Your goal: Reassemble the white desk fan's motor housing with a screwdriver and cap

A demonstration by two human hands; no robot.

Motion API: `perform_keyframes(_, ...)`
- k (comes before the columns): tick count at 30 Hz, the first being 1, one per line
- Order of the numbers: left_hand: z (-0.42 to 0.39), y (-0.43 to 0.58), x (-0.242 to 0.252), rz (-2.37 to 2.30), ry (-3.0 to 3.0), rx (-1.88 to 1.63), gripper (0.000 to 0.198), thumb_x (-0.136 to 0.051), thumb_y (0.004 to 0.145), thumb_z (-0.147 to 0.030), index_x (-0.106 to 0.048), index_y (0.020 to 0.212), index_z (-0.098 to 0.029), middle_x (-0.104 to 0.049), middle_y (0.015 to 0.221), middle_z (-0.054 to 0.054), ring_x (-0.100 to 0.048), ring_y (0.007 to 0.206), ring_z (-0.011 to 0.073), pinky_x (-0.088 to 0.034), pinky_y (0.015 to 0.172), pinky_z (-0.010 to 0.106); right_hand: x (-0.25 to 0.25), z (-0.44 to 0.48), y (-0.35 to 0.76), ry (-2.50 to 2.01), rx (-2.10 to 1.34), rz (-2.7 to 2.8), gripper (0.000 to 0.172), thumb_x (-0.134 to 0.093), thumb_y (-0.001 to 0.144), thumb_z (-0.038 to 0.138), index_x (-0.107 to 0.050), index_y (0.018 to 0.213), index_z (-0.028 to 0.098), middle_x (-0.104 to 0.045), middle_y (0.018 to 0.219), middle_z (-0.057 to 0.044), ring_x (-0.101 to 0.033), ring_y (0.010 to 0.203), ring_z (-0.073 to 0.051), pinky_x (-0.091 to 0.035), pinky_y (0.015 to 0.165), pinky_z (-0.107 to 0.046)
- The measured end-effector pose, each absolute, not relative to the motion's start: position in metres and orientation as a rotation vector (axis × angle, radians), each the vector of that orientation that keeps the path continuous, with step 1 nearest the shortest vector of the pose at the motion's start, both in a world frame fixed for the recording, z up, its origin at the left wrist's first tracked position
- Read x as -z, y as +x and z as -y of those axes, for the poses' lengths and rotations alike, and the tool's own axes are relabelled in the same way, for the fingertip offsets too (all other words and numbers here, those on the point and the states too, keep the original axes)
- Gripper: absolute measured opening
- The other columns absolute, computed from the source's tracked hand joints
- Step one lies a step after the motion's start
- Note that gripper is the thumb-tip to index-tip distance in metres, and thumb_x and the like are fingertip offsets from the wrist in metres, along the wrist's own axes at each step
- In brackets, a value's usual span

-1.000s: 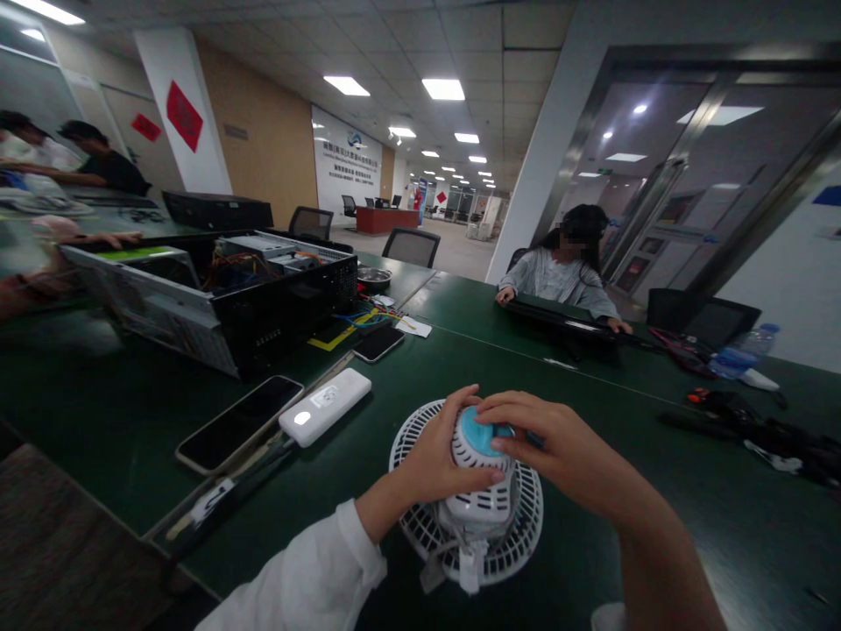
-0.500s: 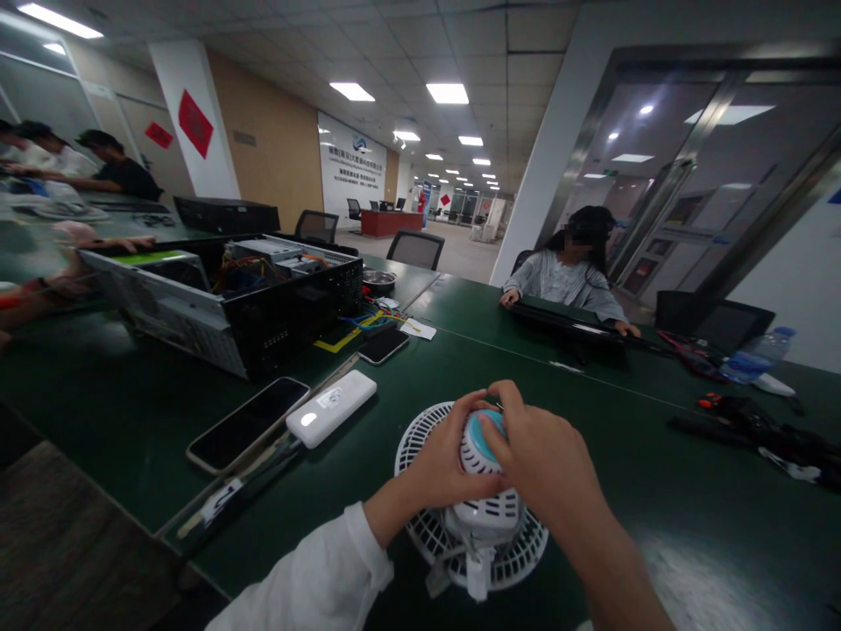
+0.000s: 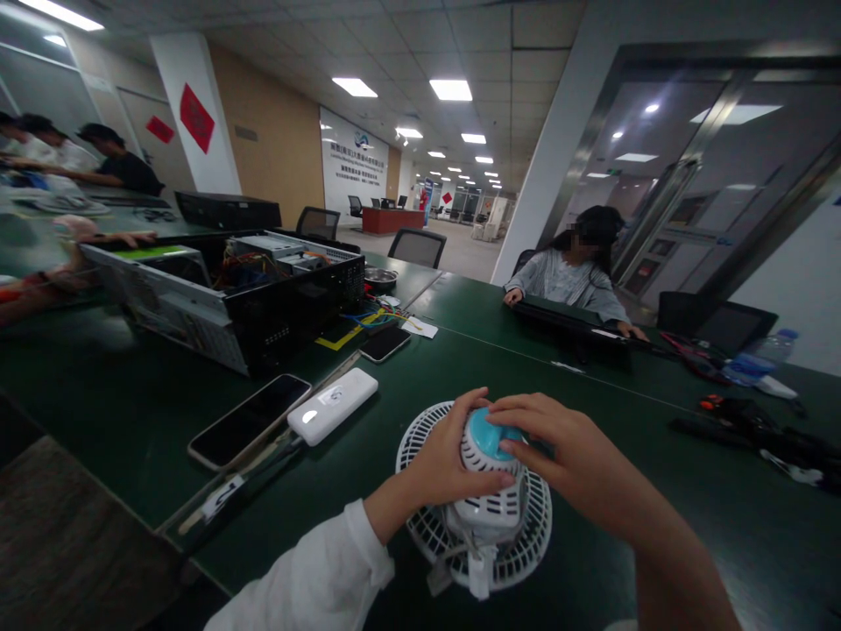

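A small white fan point(image 3: 540, 517) lies with its round grille down on the green table, its motor housing point(image 3: 498, 506) pointing up. A light-blue knob point(image 3: 483, 429) caps the top of the housing. My left hand point(image 3: 437, 464) is wrapped round the housing's left side, thumb across the front. From the right, my right hand point(image 3: 558, 438) pinches the knob between thumb and fingers. A white clip-like part point(image 3: 482, 570) and some cable hang at the near side of the fan.
Left of the fan lie a white power bank point(image 3: 334, 405), a phone point(image 3: 250, 422) and another phone point(image 3: 385, 343). Behind them stands an opened computer case point(image 3: 229, 307). Across the table a person point(image 3: 565, 276) holds a dark flat panel point(image 3: 571, 322). A bottle point(image 3: 762, 358) lies at right.
My right hand has turned and shifted right, its wrist swinging outward, its fingers still at the knob. More of the knob now shows. My left hand has stayed on the housing.
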State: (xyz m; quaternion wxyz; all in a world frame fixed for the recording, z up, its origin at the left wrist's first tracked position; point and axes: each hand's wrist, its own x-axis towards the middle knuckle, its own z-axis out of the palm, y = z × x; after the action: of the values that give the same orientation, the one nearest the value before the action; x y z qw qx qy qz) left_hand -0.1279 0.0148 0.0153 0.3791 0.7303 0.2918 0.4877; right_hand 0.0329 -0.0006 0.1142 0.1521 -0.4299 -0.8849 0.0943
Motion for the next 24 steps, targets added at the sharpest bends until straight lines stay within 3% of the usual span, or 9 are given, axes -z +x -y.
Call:
perform_keyframes(5, -0.015, -0.127, -0.013, -0.763, 1.879, -1.261, 0.084, -0.073, 0.063, -0.037, -0.027, 0.131, -0.018, -0.05, 0.124, 0.01, -0.049, 0.113, 0.0264, -0.037, 0.097, 0.039, -0.112, 0.002, 0.017, -1.423, -0.121, 2.506, 0.01, -0.054, 0.081, 0.023, -0.062, 0.087, 0.019, -0.063, 0.094, -0.006, -0.058, 0.087, -0.019, -0.044, 0.074, -0.032)
perform_keyframes(10, -0.016, -0.126, -0.011, -0.758, 1.897, -1.316, 0.084, -0.075, 0.058, -0.027, -0.029, 0.128, -0.018, -0.048, 0.128, 0.011, -0.046, 0.118, 0.0279, -0.036, 0.1, 0.04, -0.102, 0.009, -0.016, -1.89, 0.261, 2.283, 0.017, -0.04, 0.086, 0.02, -0.056, 0.09, 0.017, -0.064, 0.073, -0.007, -0.062, 0.068, -0.021, -0.038, 0.054, -0.028)
perform_keyframes(13, -0.017, -0.125, -0.011, -0.752, 1.894, -1.317, 0.084, -0.075, 0.058, -0.028, -0.029, 0.128, -0.017, -0.048, 0.128, 0.012, -0.047, 0.117, 0.0281, -0.037, 0.099, 0.04, -0.1, 0.009, -0.018, -1.985, 0.242, 2.185, 0.019, -0.037, 0.088, 0.021, -0.055, 0.095, 0.018, -0.064, 0.066, -0.005, -0.062, 0.059, -0.022, -0.034, 0.048, -0.027)
perform_keyframes(16, -0.016, -0.126, -0.011, -0.766, 1.874, -1.284, 0.086, -0.076, 0.06, -0.034, -0.028, 0.129, -0.017, -0.048, 0.127, 0.012, -0.047, 0.116, 0.0279, -0.037, 0.099, 0.041, -0.103, 0.006, -0.002, -1.734, 0.078, 2.243, 0.021, -0.04, 0.088, 0.027, -0.058, 0.094, 0.019, -0.065, 0.071, -0.004, -0.062, 0.065, -0.02, -0.041, 0.055, -0.029)
perform_keyframes(18, -0.016, -0.126, -0.012, -0.748, 1.865, -1.282, 0.085, -0.075, 0.062, -0.036, -0.028, 0.13, -0.017, -0.047, 0.128, 0.012, -0.046, 0.117, 0.0273, -0.036, 0.1, 0.041, -0.107, 0.004, 0.012, -1.464, -0.008, 2.321, 0.02, -0.044, 0.086, 0.023, -0.061, 0.096, 0.02, -0.066, 0.088, -0.006, -0.062, 0.082, -0.02, -0.046, 0.068, -0.032)
perform_keyframes(21, -0.015, -0.127, -0.012, -0.742, 1.866, -1.273, 0.085, -0.074, 0.063, -0.038, -0.027, 0.13, -0.018, -0.045, 0.129, 0.012, -0.045, 0.118, 0.0271, -0.035, 0.101, 0.04, -0.111, 0.003, 0.028, -1.161, -0.181, 2.48, 0.024, -0.05, 0.081, 0.016, -0.064, 0.099, 0.022, -0.063, 0.109, -0.006, -0.056, 0.103, -0.02, -0.044, 0.087, -0.035)
perform_keyframes(24, -0.015, -0.127, -0.013, -0.761, 1.878, -1.248, 0.085, -0.074, 0.063, -0.038, -0.026, 0.131, -0.019, -0.048, 0.126, 0.01, -0.047, 0.116, 0.0271, -0.037, 0.098, 0.04, -0.112, 0.0, 0.036, -1.088, -0.337, 2.575, 0.023, -0.054, 0.081, 0.016, -0.065, 0.1, 0.023, -0.064, 0.11, -0.004, -0.054, 0.107, -0.019, -0.043, 0.091, -0.036)
